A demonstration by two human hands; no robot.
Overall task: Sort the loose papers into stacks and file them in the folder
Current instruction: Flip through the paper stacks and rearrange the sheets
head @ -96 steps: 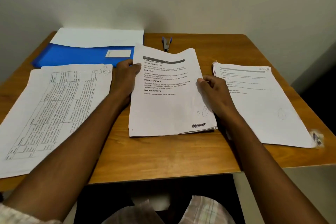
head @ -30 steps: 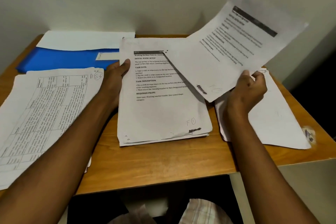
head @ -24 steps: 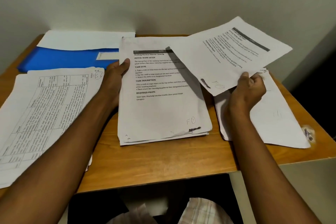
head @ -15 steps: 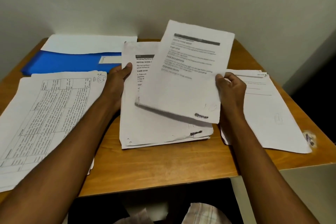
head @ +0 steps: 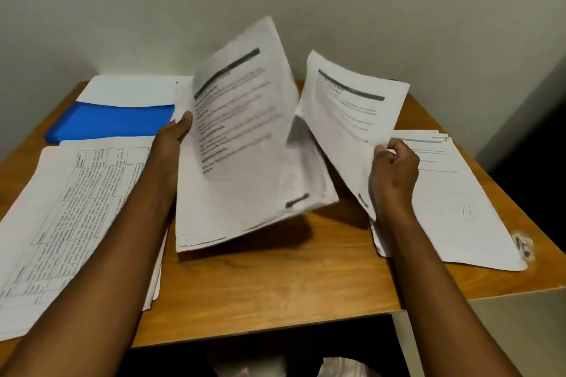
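Note:
My left hand (head: pixel 172 139) grips the left edge of the middle paper stack (head: pixel 245 180), thumb on top. That stack is tilted up off the table on its right side and blurred, its top sheet fanned upward. My right hand (head: pixel 394 167) pinches a separate printed sheet (head: pixel 346 107) by its lower right edge and holds it raised between the middle stack and the right stack (head: pixel 456 193). A stack of sheets with tables (head: pixel 70 208) lies at the left. The blue folder (head: pixel 113 121) lies at the back left under a white sheet (head: pixel 128 90).
The wooden table (head: pixel 275 278) stands against a pale wall. Its right front edge has a chipped spot (head: pixel 523 246). Beyond the table's right side the floor drops away into a dark area. My knees show below the front edge.
The sheet in my right hand has swung from over the middle stack out to the right. The middle stack has lifted and tilted under my left hand, its top sheet flapping up.

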